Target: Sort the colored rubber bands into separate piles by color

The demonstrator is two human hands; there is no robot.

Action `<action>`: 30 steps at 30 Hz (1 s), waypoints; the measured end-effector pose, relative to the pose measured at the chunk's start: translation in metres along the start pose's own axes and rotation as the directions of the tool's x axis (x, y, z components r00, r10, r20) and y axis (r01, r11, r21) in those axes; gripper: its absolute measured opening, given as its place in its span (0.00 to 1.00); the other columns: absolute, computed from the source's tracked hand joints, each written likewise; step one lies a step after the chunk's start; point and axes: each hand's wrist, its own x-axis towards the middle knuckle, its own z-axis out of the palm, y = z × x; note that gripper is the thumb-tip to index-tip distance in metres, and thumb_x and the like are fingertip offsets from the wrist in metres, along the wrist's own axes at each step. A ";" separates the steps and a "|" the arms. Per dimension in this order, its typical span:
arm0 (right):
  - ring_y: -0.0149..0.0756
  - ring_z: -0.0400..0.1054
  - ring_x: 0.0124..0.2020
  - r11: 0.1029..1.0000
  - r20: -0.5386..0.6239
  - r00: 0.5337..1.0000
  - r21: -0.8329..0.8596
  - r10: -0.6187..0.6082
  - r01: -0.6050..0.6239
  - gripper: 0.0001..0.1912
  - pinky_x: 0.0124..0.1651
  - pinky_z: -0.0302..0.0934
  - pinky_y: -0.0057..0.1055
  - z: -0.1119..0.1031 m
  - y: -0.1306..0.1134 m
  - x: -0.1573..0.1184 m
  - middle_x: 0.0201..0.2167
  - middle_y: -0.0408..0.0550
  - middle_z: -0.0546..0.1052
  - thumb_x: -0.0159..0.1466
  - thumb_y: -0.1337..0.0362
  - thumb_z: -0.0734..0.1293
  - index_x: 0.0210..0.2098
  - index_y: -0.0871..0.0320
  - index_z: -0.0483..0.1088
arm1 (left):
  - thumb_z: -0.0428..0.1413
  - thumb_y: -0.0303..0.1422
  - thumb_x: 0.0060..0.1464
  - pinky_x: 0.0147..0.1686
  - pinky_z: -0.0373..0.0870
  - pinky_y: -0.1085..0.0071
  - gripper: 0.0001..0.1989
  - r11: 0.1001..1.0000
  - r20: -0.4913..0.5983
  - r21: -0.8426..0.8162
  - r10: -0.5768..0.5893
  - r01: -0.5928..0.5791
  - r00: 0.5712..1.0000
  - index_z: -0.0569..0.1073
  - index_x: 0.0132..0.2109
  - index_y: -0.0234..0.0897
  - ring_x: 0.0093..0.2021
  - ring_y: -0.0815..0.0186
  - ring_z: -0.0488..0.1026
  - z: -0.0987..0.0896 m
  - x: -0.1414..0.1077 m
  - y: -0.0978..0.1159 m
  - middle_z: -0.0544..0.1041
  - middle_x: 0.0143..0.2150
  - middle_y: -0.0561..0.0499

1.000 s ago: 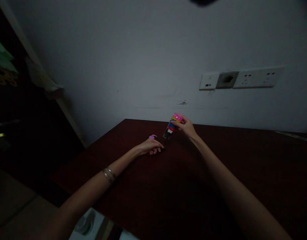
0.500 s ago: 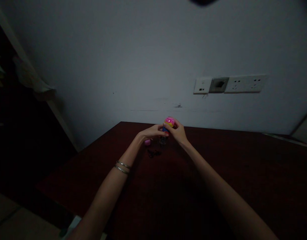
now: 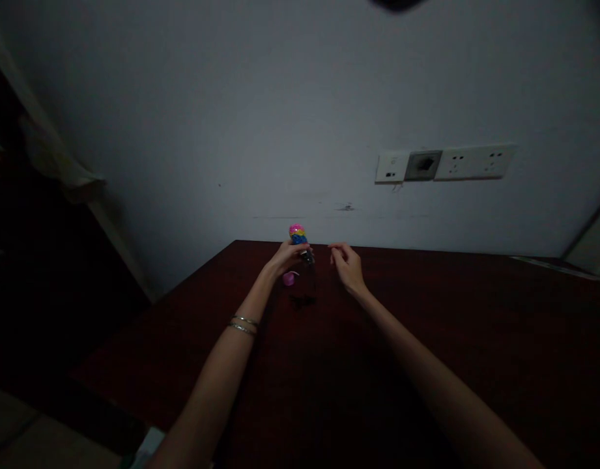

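My left hand (image 3: 285,256) is closed around a small clear bottle (image 3: 298,238) with pink, yellow, blue and red layers inside. The bottle leans, its pink end up and its clear end low over the table. To its right, my right hand (image 3: 347,266) is raised off the bottle, fingers loosely bent and slightly apart, with nothing visible in them. A pink cap (image 3: 288,279) with a thin strap lies just below my left hand. Nearer to me is a small cluster of dark, thin pieces (image 3: 302,301), too dim to name.
All this is on a dark red-brown table (image 3: 427,326) against a pale wall (image 3: 280,117). A row of sockets (image 3: 446,164) is set in the wall at right. Dark furniture stands at the far left, and tiled floor shows at lower left.
My right hand has let go of the bottle and drawn a little to the right. My left hand has carried the bottle leftwards, and it now tilts the other way.
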 end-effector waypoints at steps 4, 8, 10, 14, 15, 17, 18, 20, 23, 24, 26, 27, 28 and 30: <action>0.29 0.57 0.17 1.000 0.133 0.991 0.001 0.008 -0.009 0.14 0.23 0.51 0.25 0.004 0.003 -0.012 0.15 0.38 0.62 0.58 0.60 0.57 0.32 0.60 0.71 | 0.56 0.28 0.48 0.40 0.70 0.67 0.06 0.987 0.053 -0.160 -0.023 0.031 0.998 0.70 0.34 0.28 0.36 0.63 0.74 -0.001 -0.002 0.005 0.76 0.34 0.41; 0.29 0.58 0.18 0.999 0.211 0.978 -0.050 -0.001 0.011 0.18 0.23 0.52 0.25 0.008 0.001 -0.020 0.16 0.39 0.65 0.57 0.63 0.56 0.39 0.61 0.73 | 0.51 0.26 0.51 0.43 0.70 0.65 0.04 0.945 0.052 -0.324 -0.030 0.045 0.998 0.70 0.32 0.29 0.39 0.61 0.75 0.000 -0.003 0.008 0.76 0.34 0.41; 0.28 0.59 0.18 0.998 0.236 0.972 -0.064 0.012 0.004 0.21 0.24 0.53 0.25 0.009 -0.001 -0.021 0.16 0.39 0.66 0.56 0.65 0.56 0.44 0.62 0.72 | 0.51 0.25 0.51 0.45 0.70 0.64 0.04 0.918 0.057 -0.396 -0.006 0.028 0.998 0.69 0.33 0.29 0.41 0.60 0.74 0.001 -0.003 0.008 0.76 0.35 0.41; 0.26 0.58 0.18 0.998 0.280 0.960 -0.067 0.025 -0.006 0.26 0.25 0.54 0.25 0.007 -0.004 -0.021 0.16 0.37 0.66 0.56 0.67 0.56 0.53 0.60 0.66 | 0.50 0.26 0.50 0.49 0.68 0.62 0.04 0.878 0.063 -0.478 0.031 0.003 0.998 0.69 0.34 0.31 0.46 0.58 0.72 0.004 -0.005 0.006 0.76 0.38 0.41; 0.26 0.58 0.18 0.998 0.301 0.953 -0.058 0.026 -0.009 0.27 0.25 0.55 0.24 0.007 -0.005 -0.021 0.17 0.37 0.65 0.55 0.67 0.56 0.54 0.59 0.64 | 0.50 0.26 0.49 0.50 0.67 0.62 0.04 0.875 0.069 -0.484 0.034 0.004 0.997 0.69 0.34 0.31 0.47 0.58 0.72 0.005 -0.006 0.006 0.76 0.38 0.40; 0.26 0.58 0.18 0.999 0.346 0.937 -0.021 0.036 -0.030 0.29 0.25 0.55 0.24 0.008 -0.005 -0.022 0.18 0.37 0.66 0.55 0.68 0.57 0.58 0.57 0.60 | 0.50 0.26 0.49 0.51 0.66 0.63 0.05 0.878 0.082 -0.478 0.039 0.005 0.996 0.69 0.34 0.30 0.49 0.58 0.71 0.008 -0.007 0.005 0.75 0.39 0.39; 0.25 0.58 0.19 0.998 0.364 0.930 0.007 0.051 -0.057 0.31 0.25 0.56 0.24 0.010 -0.005 -0.023 0.20 0.37 0.66 0.55 0.68 0.57 0.59 0.56 0.57 | 0.51 0.26 0.49 0.52 0.65 0.63 0.05 0.884 0.093 -0.467 0.043 0.006 0.995 0.69 0.35 0.30 0.49 0.58 0.70 0.010 -0.008 0.005 0.75 0.40 0.39; 0.24 0.57 0.19 0.987 0.385 0.917 0.070 0.108 -0.145 0.35 0.22 0.56 0.23 0.016 -0.005 -0.025 0.25 0.38 0.67 0.55 0.67 0.58 0.62 0.52 0.50 | 0.51 0.27 0.49 0.53 0.64 0.63 0.07 0.897 0.125 -0.442 0.055 0.006 0.991 0.70 0.36 0.29 0.50 0.57 0.69 0.014 -0.010 0.006 0.75 0.41 0.38; 0.23 0.56 0.19 0.945 0.400 0.894 0.162 0.202 -0.285 0.42 0.19 0.56 0.21 0.025 -0.004 -0.026 0.29 0.38 0.66 0.53 0.65 0.62 0.64 0.46 0.40 | 0.51 0.27 0.49 0.53 0.64 0.62 0.07 0.910 0.187 -0.416 0.082 0.004 0.979 0.70 0.37 0.28 0.50 0.57 0.69 0.021 -0.013 0.008 0.75 0.41 0.38; 0.23 0.57 0.19 0.929 0.406 0.886 0.187 0.222 -0.318 0.45 0.18 0.56 0.20 0.027 -0.004 -0.026 0.29 0.37 0.66 0.52 0.65 0.63 0.64 0.45 0.38 | 0.51 0.27 0.49 0.52 0.64 0.61 0.07 0.912 0.205 -0.410 0.093 -0.001 0.974 0.69 0.37 0.29 0.50 0.57 0.70 0.023 -0.014 0.009 0.75 0.41 0.38; 0.24 0.58 0.20 0.905 0.420 0.873 0.221 0.247 -0.362 0.47 0.17 0.57 0.20 0.030 -0.005 -0.024 0.28 0.37 0.65 0.50 0.66 0.64 0.64 0.45 0.37 | 0.52 0.26 0.49 0.51 0.65 0.60 0.06 0.923 0.242 -0.386 0.106 -0.004 0.965 0.69 0.36 0.30 0.48 0.57 0.71 0.026 -0.015 0.011 0.76 0.40 0.39; 0.25 0.59 0.20 0.897 0.427 0.867 0.227 0.257 -0.379 0.48 0.17 0.58 0.20 0.030 -0.006 -0.023 0.28 0.37 0.65 0.49 0.66 0.65 0.63 0.45 0.38 | 0.53 0.26 0.48 0.51 0.65 0.59 0.06 0.932 0.264 -0.362 0.103 -0.001 0.959 0.69 0.37 0.30 0.47 0.56 0.72 0.027 -0.016 0.011 0.76 0.39 0.39; 0.25 0.59 0.20 0.891 0.436 0.859 0.228 0.267 -0.392 0.48 0.16 0.58 0.19 0.030 -0.006 -0.023 0.27 0.36 0.65 0.48 0.66 0.65 0.63 0.45 0.38 | 0.53 0.25 0.48 0.50 0.65 0.59 0.07 0.943 0.287 -0.332 0.094 0.006 0.953 0.69 0.37 0.30 0.46 0.56 0.72 0.027 -0.016 0.012 0.76 0.39 0.39; 0.25 0.60 0.20 0.881 0.456 0.844 0.227 0.281 -0.416 0.47 0.16 0.58 0.19 0.028 -0.007 -0.022 0.26 0.35 0.65 0.48 0.67 0.65 0.63 0.44 0.39 | 0.54 0.25 0.47 0.49 0.66 0.59 0.08 0.964 0.323 -0.266 0.071 0.019 0.944 0.69 0.38 0.29 0.44 0.56 0.73 0.026 -0.016 0.012 0.76 0.40 0.38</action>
